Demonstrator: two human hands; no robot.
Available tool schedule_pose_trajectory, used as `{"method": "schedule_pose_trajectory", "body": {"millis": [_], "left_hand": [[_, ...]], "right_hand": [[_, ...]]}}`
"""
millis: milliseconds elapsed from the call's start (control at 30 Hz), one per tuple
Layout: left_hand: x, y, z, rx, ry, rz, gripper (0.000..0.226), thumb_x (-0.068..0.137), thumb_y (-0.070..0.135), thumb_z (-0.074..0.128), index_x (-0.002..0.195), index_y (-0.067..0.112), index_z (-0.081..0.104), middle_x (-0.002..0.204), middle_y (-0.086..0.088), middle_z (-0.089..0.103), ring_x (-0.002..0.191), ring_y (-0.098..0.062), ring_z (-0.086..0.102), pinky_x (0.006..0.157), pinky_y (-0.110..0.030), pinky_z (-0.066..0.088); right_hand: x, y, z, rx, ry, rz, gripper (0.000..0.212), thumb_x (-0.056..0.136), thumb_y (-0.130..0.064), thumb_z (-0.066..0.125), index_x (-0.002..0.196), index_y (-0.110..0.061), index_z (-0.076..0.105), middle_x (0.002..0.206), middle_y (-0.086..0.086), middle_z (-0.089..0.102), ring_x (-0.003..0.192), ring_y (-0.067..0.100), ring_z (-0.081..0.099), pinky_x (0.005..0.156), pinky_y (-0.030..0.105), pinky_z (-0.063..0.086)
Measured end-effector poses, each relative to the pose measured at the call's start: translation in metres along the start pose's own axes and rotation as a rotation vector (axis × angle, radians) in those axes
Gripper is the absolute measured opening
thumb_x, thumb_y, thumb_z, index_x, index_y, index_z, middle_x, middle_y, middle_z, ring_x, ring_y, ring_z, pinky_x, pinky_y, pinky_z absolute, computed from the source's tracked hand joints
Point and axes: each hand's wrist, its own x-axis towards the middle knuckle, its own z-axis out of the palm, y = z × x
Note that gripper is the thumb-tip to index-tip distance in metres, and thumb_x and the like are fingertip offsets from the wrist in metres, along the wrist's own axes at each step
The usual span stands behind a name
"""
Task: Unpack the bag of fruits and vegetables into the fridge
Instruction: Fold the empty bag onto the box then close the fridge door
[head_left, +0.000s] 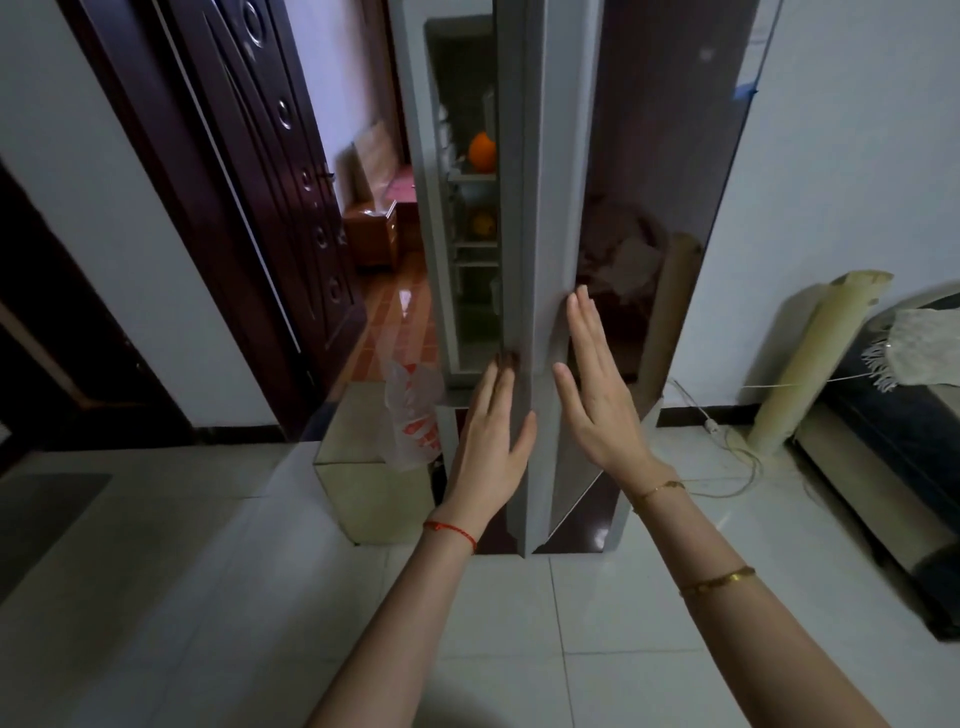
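Note:
The fridge door (540, 218) stands partly open, its edge toward me, with the glossy dark front on the right. Through the gap I see shelves with an orange (482, 150) on an upper shelf and a yellowish fruit (483, 224) on the shelf below. My left hand (493, 431) lies flat against the inner side of the door's edge, fingers straight. My right hand (592, 384) lies flat on the outer side, fingers straight. A thin plastic bag (413, 415) with red print rests on a low box to the left of the fridge.
The low pale box (358, 467) stands by the fridge's left side. A dark wooden door (270, 171) opens to another room at the left. Rolled mats (800, 364) lean on the right wall, with a cable (727, 457) on the tiled floor and dark furniture (893, 426) at far right.

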Motion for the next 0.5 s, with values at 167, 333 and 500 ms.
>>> {"method": "schedule_pose_trajectory", "body": {"millis": [167,333,500], "left_hand": [[0.021,-0.035,-0.016,-0.078,-0.022,-0.054,0.065,0.103,0.033,0.043,0.157,0.019,0.009,0.165,0.002,0.005,0.150,-0.011,0.009,0.111,-0.018,0.009],[0.055,-0.070,-0.029,-0.149,-0.020,-0.144,0.068,0.103,0.029,0.046,0.157,0.022,0.006,0.164,0.002,0.011,0.150,-0.013,0.011,0.114,-0.025,0.010],[0.096,-0.111,-0.036,-0.173,0.005,-0.172,0.069,0.101,0.024,0.049,0.157,0.020,0.008,0.164,0.000,0.016,0.150,-0.016,0.016,0.122,-0.040,0.019]], "right_hand": [[0.034,0.002,0.035,-0.054,-0.027,0.039,0.057,0.107,-0.023,0.034,0.156,-0.015,0.008,0.164,-0.005,0.000,0.151,0.009,-0.007,0.124,0.042,0.011],[0.071,0.014,0.064,-0.128,-0.094,0.008,0.056,0.107,-0.027,0.032,0.156,-0.020,0.007,0.164,-0.009,-0.001,0.151,0.010,-0.011,0.124,0.044,0.011],[0.108,0.030,0.092,-0.197,-0.151,-0.043,0.056,0.107,-0.029,0.031,0.156,-0.022,0.005,0.164,-0.009,-0.003,0.151,0.009,-0.010,0.125,0.039,0.006]]}}
